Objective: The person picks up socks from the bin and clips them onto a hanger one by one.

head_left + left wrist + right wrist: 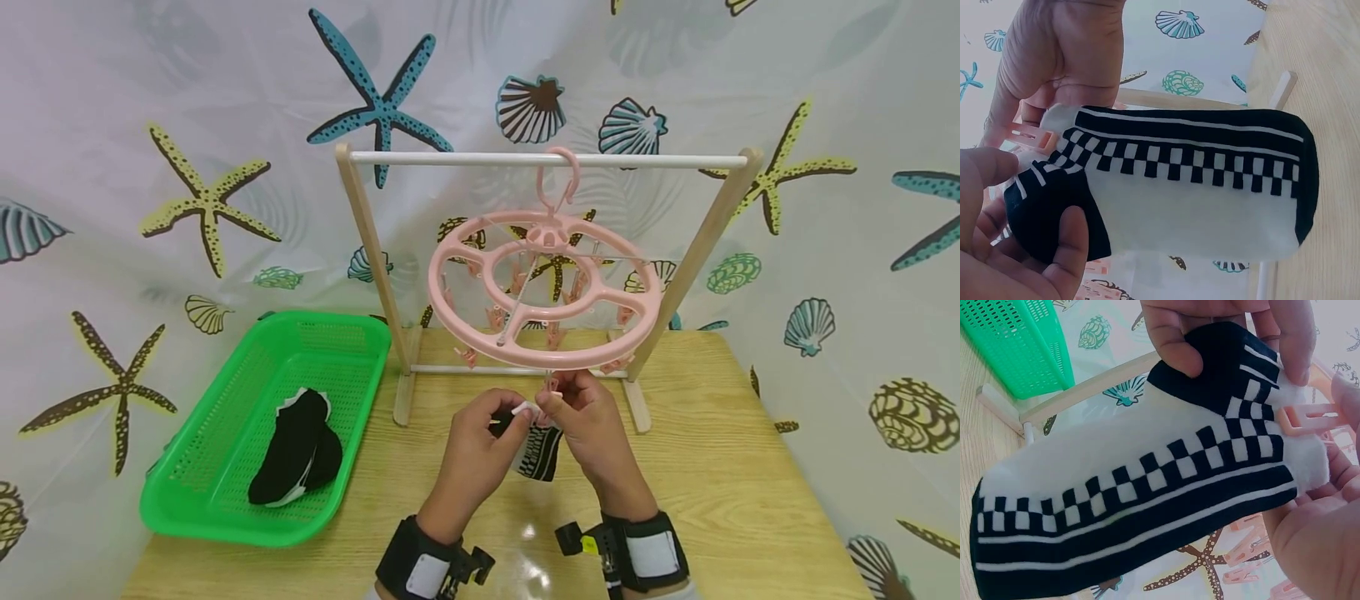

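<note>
A white ankle sock (pixel 1197 212) with black stripes, a checkered band and a black heel hangs between my hands below the drying hanger. My left hand (pixel 480 442) pinches it by the heel and the cuff edge, with the fingers on the black patch in the left wrist view. A pink clothes peg (pixel 1313 417) sits over the white cuff. At this peg my right hand (pixel 592 425) pinches, its other fingers behind the cuff and partly hidden. Above both hands is the round pink drying hanger (pixel 442 308), hooked on a white rail.
The white rail (pixel 465 158) belongs to a wooden-legged rack on the wood table (pixel 735 475). Several other pink pegs (pixel 495 317) dangle from the hanger. At left stands a green basket (pixel 225 533) holding black socks with white trim (pixel 296 446). A patterned sheet hangs behind.
</note>
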`<state>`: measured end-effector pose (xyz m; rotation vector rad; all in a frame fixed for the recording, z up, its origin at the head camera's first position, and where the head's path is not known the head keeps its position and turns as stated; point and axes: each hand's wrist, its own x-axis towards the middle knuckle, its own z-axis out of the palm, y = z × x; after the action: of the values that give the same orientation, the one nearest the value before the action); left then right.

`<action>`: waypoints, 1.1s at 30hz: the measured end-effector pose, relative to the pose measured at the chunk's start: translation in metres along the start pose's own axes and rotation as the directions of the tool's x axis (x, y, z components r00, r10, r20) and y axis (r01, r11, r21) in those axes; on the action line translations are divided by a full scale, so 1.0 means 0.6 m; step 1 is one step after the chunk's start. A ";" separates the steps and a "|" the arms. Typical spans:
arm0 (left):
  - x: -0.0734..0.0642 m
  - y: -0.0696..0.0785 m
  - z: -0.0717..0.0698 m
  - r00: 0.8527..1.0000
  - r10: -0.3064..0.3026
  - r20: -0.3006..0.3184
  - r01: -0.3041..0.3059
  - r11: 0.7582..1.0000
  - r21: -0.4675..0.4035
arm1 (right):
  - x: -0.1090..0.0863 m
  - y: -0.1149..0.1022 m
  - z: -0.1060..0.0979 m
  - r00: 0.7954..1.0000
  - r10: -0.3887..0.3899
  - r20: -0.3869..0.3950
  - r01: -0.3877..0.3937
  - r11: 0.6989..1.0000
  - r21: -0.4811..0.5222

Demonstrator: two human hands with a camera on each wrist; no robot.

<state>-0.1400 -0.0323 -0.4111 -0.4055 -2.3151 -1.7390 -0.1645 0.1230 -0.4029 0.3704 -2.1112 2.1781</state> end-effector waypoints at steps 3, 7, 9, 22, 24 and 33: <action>-0.002 -0.001 -0.002 1.000 -0.020 -0.008 0.020 0.999 0.040 | 0.000 0.001 0.001 1.000 0.002 0.002 -0.002 1.000 0.016; -0.006 0.000 -0.009 0.999 -0.003 -0.040 0.007 0.993 0.114 | -0.001 0.001 0.002 1.000 -0.001 0.009 0.001 1.000 0.026; -0.008 0.002 -0.014 0.997 0.043 -0.066 -0.032 0.987 0.157 | -0.001 0.002 0.001 1.000 -0.006 0.013 0.006 1.000 0.024; 0.022 0.037 -0.047 0.828 0.545 -0.134 -0.437 0.776 0.456 | 0.000 0.002 0.006 1.000 -0.015 0.022 0.014 1.000 0.016; 0.031 0.042 -0.049 0.805 0.583 -0.113 -0.460 0.732 0.502 | 0.000 0.002 0.007 1.000 -0.016 0.020 0.016 1.000 0.009; 0.069 0.058 -0.050 0.786 0.617 0.027 -0.482 0.585 0.653 | -0.003 0.001 0.010 0.999 -0.018 0.035 0.020 0.998 -0.055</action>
<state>-0.1669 -0.0481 -0.3578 -0.6816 -2.1174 -0.6070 -0.1625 0.1172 -0.4040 0.4245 -2.1717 2.1130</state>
